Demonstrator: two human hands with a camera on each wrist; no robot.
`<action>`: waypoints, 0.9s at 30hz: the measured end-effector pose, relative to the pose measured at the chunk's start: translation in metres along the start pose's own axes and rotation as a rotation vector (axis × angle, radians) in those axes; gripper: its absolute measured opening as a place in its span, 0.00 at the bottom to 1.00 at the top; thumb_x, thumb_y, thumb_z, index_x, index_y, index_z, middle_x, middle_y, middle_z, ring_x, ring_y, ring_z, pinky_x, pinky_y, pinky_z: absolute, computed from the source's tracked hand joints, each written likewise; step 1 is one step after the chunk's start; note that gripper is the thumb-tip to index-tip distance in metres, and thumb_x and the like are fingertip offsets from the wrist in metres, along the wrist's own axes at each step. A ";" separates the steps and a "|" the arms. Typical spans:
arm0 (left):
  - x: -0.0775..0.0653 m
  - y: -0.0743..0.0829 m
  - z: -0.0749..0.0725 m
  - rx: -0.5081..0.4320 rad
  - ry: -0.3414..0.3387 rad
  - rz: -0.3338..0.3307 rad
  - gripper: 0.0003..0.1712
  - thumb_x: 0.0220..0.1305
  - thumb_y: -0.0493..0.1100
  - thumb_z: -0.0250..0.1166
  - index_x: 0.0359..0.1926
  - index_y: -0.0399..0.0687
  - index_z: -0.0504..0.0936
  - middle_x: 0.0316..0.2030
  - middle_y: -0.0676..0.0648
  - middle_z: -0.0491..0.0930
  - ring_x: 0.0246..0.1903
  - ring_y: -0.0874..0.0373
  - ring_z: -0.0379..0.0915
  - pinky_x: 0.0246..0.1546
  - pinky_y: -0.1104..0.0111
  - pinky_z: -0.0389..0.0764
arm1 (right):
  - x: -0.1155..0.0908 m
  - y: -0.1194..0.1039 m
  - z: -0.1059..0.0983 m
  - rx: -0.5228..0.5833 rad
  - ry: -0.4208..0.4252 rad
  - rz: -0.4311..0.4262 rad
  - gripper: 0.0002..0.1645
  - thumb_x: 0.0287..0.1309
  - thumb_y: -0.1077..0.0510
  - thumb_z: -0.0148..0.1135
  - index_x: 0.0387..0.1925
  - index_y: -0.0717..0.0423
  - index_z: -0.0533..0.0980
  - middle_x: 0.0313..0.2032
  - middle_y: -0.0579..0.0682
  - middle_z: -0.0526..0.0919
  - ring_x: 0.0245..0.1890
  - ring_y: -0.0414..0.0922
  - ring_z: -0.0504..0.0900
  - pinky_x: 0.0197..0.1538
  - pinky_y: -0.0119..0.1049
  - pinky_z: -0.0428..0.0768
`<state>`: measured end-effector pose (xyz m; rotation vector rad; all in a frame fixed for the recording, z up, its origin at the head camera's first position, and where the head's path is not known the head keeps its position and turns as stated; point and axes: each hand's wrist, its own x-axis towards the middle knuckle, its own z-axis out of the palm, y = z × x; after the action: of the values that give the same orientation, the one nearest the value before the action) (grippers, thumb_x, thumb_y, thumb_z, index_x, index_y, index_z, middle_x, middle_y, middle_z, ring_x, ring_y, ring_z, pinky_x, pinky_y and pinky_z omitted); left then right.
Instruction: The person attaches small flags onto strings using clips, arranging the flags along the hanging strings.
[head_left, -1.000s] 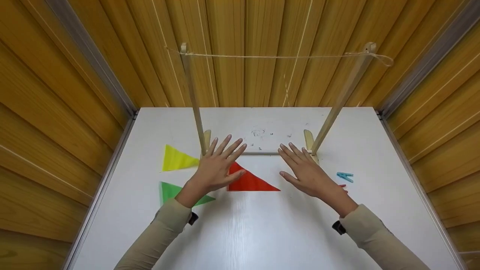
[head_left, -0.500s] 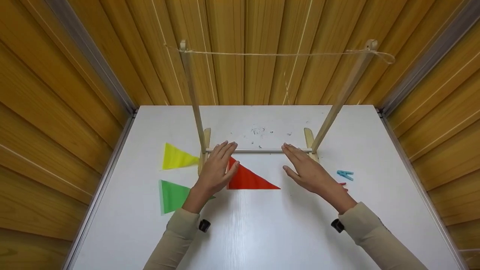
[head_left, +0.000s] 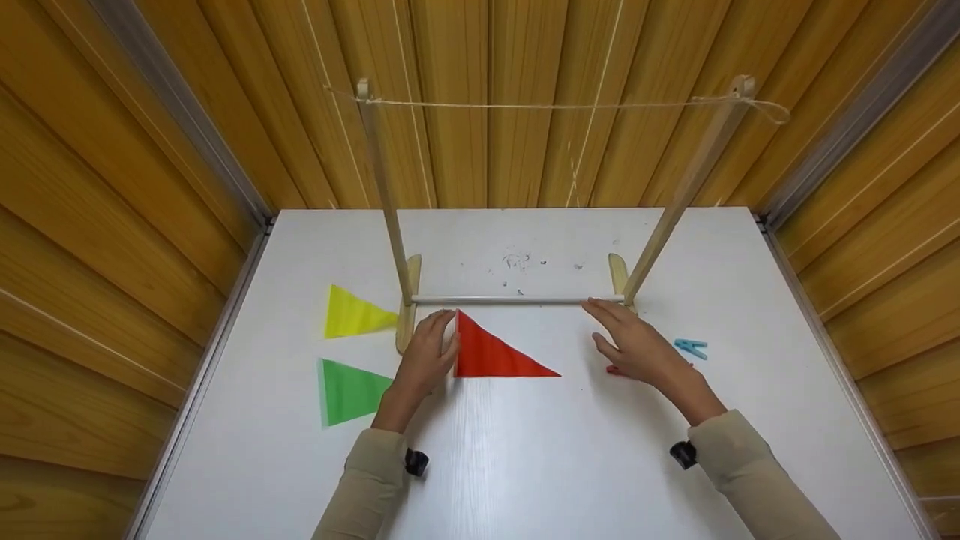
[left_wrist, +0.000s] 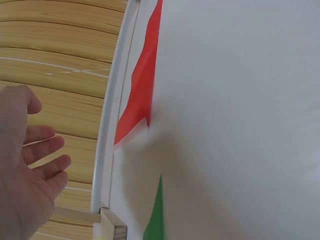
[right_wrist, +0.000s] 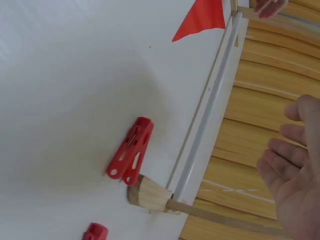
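Two bare hands reach over a white counter (head_left: 525, 465). Over the last second, both have come back from above the white bar (head_left: 517, 300) of a wooden stand, their fingers less spread. The left hand (head_left: 421, 356) now hovers at the left edge of a red pennant (head_left: 495, 352), leaving almost the whole flag visible. Its fingers are loosely bent, a gap between thumb and fingertips, holding nothing. The right hand (head_left: 637, 346) has shifted rightward, also loosely bent and holding nothing; a red clothespin (right_wrist: 131, 151) lies on the counter beneath it, a second red clothespin (right_wrist: 95, 232) nearby.

The red pennant lies flat in front of the bar, ungripped; the left hand seems well placed to take it, though nothing has been picked up. Yellow (head_left: 356, 315) and green (head_left: 352, 391) pennants lie to the left, a blue clothespin (head_left: 691, 348) to the right. The string (head_left: 540, 106) between the uprights carries nothing.
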<state>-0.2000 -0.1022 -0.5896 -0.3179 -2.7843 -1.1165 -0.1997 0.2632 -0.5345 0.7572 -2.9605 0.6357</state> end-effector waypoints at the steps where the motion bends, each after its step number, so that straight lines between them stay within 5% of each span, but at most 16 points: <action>1: 0.000 -0.002 0.002 0.000 -0.010 -0.018 0.26 0.75 0.44 0.57 0.70 0.41 0.71 0.68 0.39 0.70 0.70 0.44 0.64 0.71 0.53 0.66 | -0.002 0.005 0.002 0.008 0.004 0.000 0.35 0.69 0.59 0.63 0.74 0.57 0.65 0.71 0.59 0.68 0.70 0.58 0.68 0.68 0.56 0.70; 6: 0.000 -0.006 0.012 -0.027 -0.032 -0.102 0.23 0.76 0.43 0.56 0.67 0.39 0.74 0.66 0.39 0.72 0.69 0.44 0.65 0.71 0.53 0.66 | -0.014 0.031 0.009 0.051 -0.021 0.006 0.32 0.68 0.61 0.63 0.71 0.59 0.68 0.69 0.61 0.71 0.69 0.60 0.70 0.68 0.57 0.70; 15: 0.000 -0.009 0.030 -0.044 -0.054 -0.223 0.27 0.75 0.41 0.58 0.70 0.36 0.70 0.71 0.40 0.67 0.71 0.45 0.61 0.71 0.54 0.65 | -0.038 0.065 0.019 0.121 -0.196 0.088 0.33 0.70 0.53 0.63 0.71 0.58 0.68 0.71 0.63 0.68 0.71 0.63 0.65 0.70 0.61 0.65; 27: 0.003 -0.008 0.048 -0.060 -0.030 -0.316 0.29 0.73 0.38 0.63 0.71 0.38 0.69 0.74 0.42 0.60 0.73 0.47 0.56 0.71 0.57 0.66 | -0.050 0.074 0.027 0.091 -0.147 0.046 0.31 0.64 0.54 0.70 0.66 0.57 0.74 0.65 0.58 0.74 0.67 0.59 0.68 0.67 0.58 0.71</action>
<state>-0.2067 -0.0737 -0.6292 0.1073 -2.9011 -1.2679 -0.1881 0.3344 -0.5928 0.7774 -3.1091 0.7532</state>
